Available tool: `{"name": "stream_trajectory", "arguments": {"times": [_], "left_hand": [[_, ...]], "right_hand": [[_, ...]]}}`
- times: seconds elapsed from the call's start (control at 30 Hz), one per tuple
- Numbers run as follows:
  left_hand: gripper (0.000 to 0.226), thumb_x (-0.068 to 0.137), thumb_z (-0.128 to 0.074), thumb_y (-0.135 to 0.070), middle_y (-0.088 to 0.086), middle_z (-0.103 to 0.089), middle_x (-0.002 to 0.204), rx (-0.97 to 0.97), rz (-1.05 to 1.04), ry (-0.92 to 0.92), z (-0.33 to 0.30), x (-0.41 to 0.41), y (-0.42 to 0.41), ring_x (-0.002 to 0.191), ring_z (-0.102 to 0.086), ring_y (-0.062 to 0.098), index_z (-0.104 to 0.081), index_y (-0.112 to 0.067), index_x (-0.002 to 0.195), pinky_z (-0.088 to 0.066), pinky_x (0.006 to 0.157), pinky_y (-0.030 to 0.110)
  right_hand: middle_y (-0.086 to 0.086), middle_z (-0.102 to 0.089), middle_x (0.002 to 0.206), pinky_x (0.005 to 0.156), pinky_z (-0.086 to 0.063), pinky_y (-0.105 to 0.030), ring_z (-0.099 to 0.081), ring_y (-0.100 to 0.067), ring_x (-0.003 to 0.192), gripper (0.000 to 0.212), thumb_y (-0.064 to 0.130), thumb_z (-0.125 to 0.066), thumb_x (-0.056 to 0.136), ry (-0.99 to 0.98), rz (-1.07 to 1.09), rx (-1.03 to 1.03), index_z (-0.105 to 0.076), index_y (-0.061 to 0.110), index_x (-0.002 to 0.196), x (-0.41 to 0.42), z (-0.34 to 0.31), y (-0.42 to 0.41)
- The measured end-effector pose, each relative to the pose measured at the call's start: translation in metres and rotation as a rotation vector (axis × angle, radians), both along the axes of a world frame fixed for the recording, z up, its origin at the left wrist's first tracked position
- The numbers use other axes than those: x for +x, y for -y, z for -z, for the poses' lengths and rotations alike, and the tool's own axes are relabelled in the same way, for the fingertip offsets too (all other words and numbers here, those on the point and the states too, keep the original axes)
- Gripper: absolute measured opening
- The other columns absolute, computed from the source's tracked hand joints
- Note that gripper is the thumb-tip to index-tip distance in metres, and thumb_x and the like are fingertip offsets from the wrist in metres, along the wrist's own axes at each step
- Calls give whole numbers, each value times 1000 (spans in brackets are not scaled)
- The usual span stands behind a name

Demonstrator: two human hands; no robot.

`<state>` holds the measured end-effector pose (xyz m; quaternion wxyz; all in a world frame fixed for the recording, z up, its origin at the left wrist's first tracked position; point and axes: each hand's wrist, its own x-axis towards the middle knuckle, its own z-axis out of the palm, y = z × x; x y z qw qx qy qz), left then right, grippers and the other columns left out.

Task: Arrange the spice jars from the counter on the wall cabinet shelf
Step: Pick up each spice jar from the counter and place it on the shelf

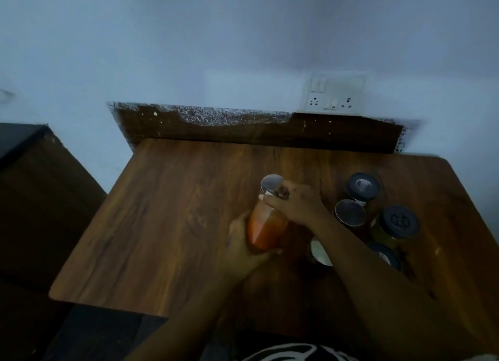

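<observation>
A tall clear jar of orange-red spice point(266, 225) with a grey lid stands tilted over the wooden counter point(167, 212). My left hand point(243, 248) grips its lower body from the left. My right hand point(295, 202) curls round its neck just under the lid. To the right on the counter stands a cluster of several other jars: a dark-lidded jar point(363, 186) at the back, a grey-lidded jar point(350, 212), a dark-lidded jar point(399, 222) and one partly hidden behind my right forearm point(384, 255). No cabinet shelf is in view.
A white-lidded container point(320, 251) peeks out beneath my right forearm. A switch and socket plate point(333, 95) sits on the pale wall behind the counter's dark backsplash point(243, 130). A dark wooden unit point(40, 198) stands to the left, lower than the counter.
</observation>
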<state>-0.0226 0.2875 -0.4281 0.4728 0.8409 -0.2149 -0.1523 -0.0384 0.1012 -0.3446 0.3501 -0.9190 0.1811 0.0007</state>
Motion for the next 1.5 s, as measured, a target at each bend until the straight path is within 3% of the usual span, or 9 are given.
{"name": "stream_trajectory", "arguments": {"times": [0.1,0.23,0.37,0.53,0.7,0.8,1.0,1.27,1.5], "left_hand": [[93,59,-89,-45,-10,-45,128,-84,-37,86,-20,19,0,113,-50,8,-35,-30,133,-41,82,11],[85,61,-89,-42,-15,-45,124,-215,-79,66,-50,37,-9,104,-52,3,-35,-37,127,-48,78,18],[79,53,-82,-60,-13,-50,118,-304,-89,-22,-74,50,-18,102,-59,10,-38,-43,116,-59,81,38],[83,56,-79,-61,-12,-51,118,-378,-53,3,-99,55,-30,101,-61,8,-40,-34,124,-58,75,26],[64,85,-61,-49,15,-61,125,-835,-11,-571,-108,68,-47,103,-67,21,-49,-7,132,-57,79,33],[58,83,-63,-42,15,-65,121,-762,115,-669,-113,72,-52,102,-68,24,-50,-11,131,-55,85,36],[85,63,-77,-58,-3,-61,121,-434,138,-141,-112,73,-53,103,-66,12,-42,-27,134,-58,81,28],[81,65,-78,-36,14,-57,131,-665,324,-730,-110,84,-59,112,-63,28,-42,-24,137,-54,89,39],[88,60,-86,-42,-3,-56,124,-455,153,-120,-109,81,-50,106,-63,14,-39,-32,134,-58,80,27]], "right_hand": [[4,-50,108,81,-47,-34,-51,-16,97,55,73,-54,80,-11,59,24,-58,29,112,18,-32,-10],[1,-62,110,92,-52,-45,-60,-20,101,67,84,-52,69,27,79,375,-61,28,104,37,-60,-17],[-1,-62,121,95,-51,-45,-60,-19,110,48,57,-66,81,122,62,656,-60,25,117,49,-68,-32],[-6,-62,120,98,-51,-46,-60,-24,112,33,32,-70,86,279,63,718,-64,20,116,58,-73,-50],[-6,-65,114,93,-50,-42,-61,-24,108,26,29,-64,90,357,70,791,-65,18,113,57,-86,-60],[-5,-67,112,95,-49,-43,-62,-23,108,24,32,-66,88,344,101,814,-67,21,110,60,-87,-69],[-2,-69,110,92,-54,-45,-66,-22,104,52,60,-75,70,330,195,706,-67,24,107,63,-88,-81],[-2,-68,105,77,-55,-35,-66,-20,94,54,65,-76,64,395,272,694,-67,24,98,62,-84,-85],[-6,-68,110,90,-56,-43,-67,-24,101,67,65,-80,58,434,318,733,-67,19,105,63,-82,-90]]}}
